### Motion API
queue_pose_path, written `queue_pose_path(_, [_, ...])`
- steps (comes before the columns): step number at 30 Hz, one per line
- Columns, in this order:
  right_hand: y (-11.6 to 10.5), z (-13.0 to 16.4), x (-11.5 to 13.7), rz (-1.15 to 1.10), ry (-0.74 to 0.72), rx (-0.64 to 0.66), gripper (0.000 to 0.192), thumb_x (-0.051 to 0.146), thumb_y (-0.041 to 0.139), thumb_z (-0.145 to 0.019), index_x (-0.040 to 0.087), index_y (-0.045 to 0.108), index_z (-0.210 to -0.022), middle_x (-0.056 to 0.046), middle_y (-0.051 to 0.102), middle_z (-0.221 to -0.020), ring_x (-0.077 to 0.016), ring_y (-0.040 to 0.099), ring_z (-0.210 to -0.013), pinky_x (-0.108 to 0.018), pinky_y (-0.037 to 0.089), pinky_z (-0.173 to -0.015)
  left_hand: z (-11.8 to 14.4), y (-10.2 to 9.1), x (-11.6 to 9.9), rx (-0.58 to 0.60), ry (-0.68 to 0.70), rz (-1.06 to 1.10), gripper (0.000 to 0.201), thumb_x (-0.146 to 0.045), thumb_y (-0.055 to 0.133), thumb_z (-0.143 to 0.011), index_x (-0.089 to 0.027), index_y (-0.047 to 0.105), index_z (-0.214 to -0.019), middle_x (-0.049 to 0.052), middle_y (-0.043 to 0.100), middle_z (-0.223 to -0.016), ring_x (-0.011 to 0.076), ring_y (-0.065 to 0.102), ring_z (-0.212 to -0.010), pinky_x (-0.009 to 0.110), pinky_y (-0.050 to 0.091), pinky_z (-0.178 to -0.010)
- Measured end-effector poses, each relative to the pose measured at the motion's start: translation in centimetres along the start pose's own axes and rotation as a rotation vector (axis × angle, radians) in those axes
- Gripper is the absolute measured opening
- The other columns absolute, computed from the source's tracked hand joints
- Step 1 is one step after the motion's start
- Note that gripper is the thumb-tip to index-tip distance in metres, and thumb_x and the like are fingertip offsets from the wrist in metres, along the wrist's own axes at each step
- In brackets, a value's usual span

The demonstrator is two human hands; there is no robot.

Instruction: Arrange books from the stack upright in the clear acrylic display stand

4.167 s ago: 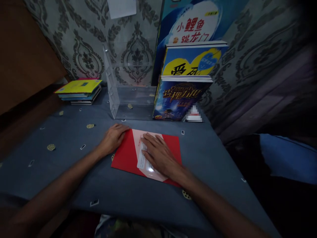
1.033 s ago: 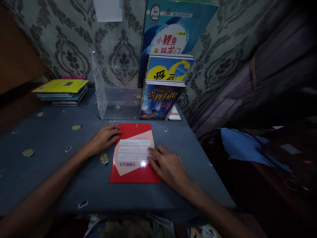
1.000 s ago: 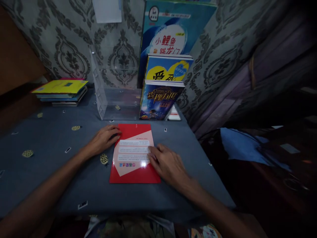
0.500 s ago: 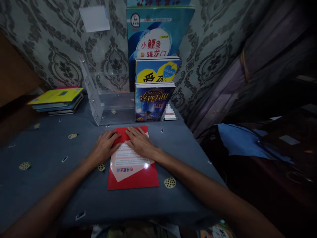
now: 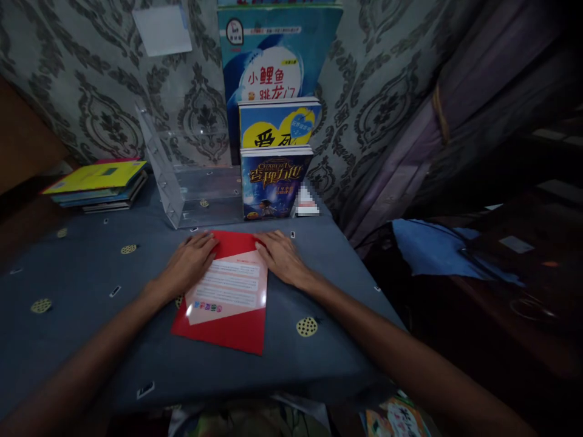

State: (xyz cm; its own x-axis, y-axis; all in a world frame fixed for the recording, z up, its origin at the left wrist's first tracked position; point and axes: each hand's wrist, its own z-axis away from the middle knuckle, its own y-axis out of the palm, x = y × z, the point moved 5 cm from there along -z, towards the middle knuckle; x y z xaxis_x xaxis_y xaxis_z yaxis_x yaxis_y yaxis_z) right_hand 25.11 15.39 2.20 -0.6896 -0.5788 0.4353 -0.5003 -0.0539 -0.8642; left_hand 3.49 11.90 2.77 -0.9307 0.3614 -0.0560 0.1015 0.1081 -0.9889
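A red book with a pale printed panel lies face down on the table, its lettering upside down and its body slanted. My left hand is at its upper left edge, fingers curled on the cover's border. At the upper right corner, my right hand holds the edge with thumb and fingertips. Just beyond the book stands a clear acrylic rack. Its right side carries a dark blue book, a blue and yellow book and a larger teal book, stepped upward.
A stack of books with a yellow one on top sits at the left back. The patterned cloth covers the table. A tied curtain hangs at the right. Beyond the table's right edge lies blue fabric.
The red book has turned clockwise, its near end swinging left. My right hand has slid off the middle of the cover to the right corner. The view has shifted slightly.
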Motion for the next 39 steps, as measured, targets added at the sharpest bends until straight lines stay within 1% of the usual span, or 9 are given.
queue_pose_path(5, [-0.4,1.8,-0.8,-0.176,0.036,-0.102,0.038,0.032,0.038,-0.105,0.020,0.066,-0.127,-0.010,0.074,-0.116,-0.0239,0.065,-0.104,-0.042,0.049,-0.096,-1.4,-0.8,-1.3,0.046,-0.012,-0.084,0.036,-0.028,0.041,-0.101,-0.011,0.061,-0.126,0.018,0.061,-0.139,0.0306,0.046,-0.140,0.048,0.038,-0.114])
queue_pose_path(8, [-0.4,2.1,-1.7,-0.311,0.067,-0.134,0.038,0.033,0.038,-0.104,0.020,0.067,-0.124,-0.010,0.074,-0.118,-0.0243,0.067,-0.109,-0.042,0.050,-0.098,-1.3,-1.5,-4.2,0.078,-0.043,-0.141,0.035,-0.036,0.046,-0.101,-0.010,0.064,-0.116,0.019,0.064,-0.129,0.0340,0.055,-0.127,0.049,0.045,-0.104])
queue_pose_path(10, [-0.5,1.9,-2.2,-0.409,0.093,-0.154,0.038,0.033,0.038,-0.104,0.020,0.067,-0.123,-0.010,0.075,-0.116,-0.0240,0.069,-0.109,-0.041,0.052,-0.096,-0.9,-1.9,-6.9,0.114,-0.007,-0.136,0.037,-0.041,0.047,-0.101,-0.011,0.065,-0.114,0.016,0.066,-0.120,0.0312,0.060,-0.114,0.045,0.049,-0.097])
queue_pose_path(13, [-0.7,1.5,-2.9,-0.539,0.124,-0.182,0.038,0.034,0.038,-0.103,0.020,0.067,-0.123,-0.009,0.077,-0.108,-0.0218,0.073,-0.099,-0.038,0.055,-0.090,-0.5,-2.2,-10.3,0.161,0.007,-0.167,0.042,-0.048,0.052,-0.098,-0.012,0.064,-0.114,0.016,0.064,-0.116,0.0324,0.059,-0.112,0.044,0.052,-0.089])
queue_pose_path(16, [-0.8,1.4,-3.3,-0.617,0.132,-0.201,0.037,0.038,0.040,-0.103,0.020,0.067,-0.122,-0.008,0.077,-0.105,-0.0204,0.074,-0.091,-0.035,0.056,-0.085,-0.7,-2.2,-12.0,0.222,-0.022,-0.226,0.040,-0.045,0.051,-0.098,-0.010,0.063,-0.113,0.018,0.064,-0.114,0.0342,0.059,-0.110,0.045,0.053,-0.084])
queue_pose_path(20, [-1.0,1.4,-3.5,-0.640,0.131,-0.205,0.038,0.042,0.041,-0.104,0.019,0.067,-0.120,-0.007,0.076,-0.100,-0.0191,0.074,-0.087,-0.034,0.055,-0.084,-1.2,-2.3,-12.6,0.289,-0.061,-0.241,0.031,-0.034,0.046,-0.099,-0.010,0.064,-0.108,0.019,0.066,-0.106,0.0333,0.062,-0.103,0.040,0.054,-0.074])
queue_pose_path(24, [-1.4,1.5,-3.4,-0.625,0.125,-0.211,0.037,0.038,0.041,-0.104,0.018,0.066,-0.121,-0.007,0.076,-0.101,-0.0189,0.074,-0.088,-0.034,0.055,-0.086,-1.6,-2.4,-12.9,0.319,-0.058,-0.230,0.032,-0.031,0.043,-0.099,-0.009,0.066,-0.103,0.020,0.068,-0.096,0.0343,0.065,-0.097,0.038,0.053,-0.067])
queue_pose_path(30, [-1.9,1.5,-3.3,-0.610,0.119,-0.211,0.036,0.036,0.040,-0.104,0.018,0.065,-0.123,-0.006,0.075,-0.098,-0.0192,0.074,-0.090,-0.034,0.055,-0.086,-1.6,-2.7,-12.6,0.277,-0.059,-0.222,0.033,-0.031,0.043,-0.098,-0.011,0.069,-0.097,0.018,0.072,-0.093,0.0322,0.069,-0.093,0.036,0.053,-0.065])
queue_pose_path(39, [-2.1,1.5,-3.5,-0.607,0.126,-0.229,0.038,0.039,0.038,-0.105,0.017,0.064,-0.122,-0.008,0.075,-0.099,-0.0202,0.074,-0.090,-0.035,0.055,-0.085,-1.5,-2.9,-12.4,0.295,-0.040,-0.230,0.038,-0.031,0.037,-0.102,-0.013,0.070,-0.097,0.015,0.073,-0.094,0.0310,0.070,-0.094,0.035,0.053,-0.066])
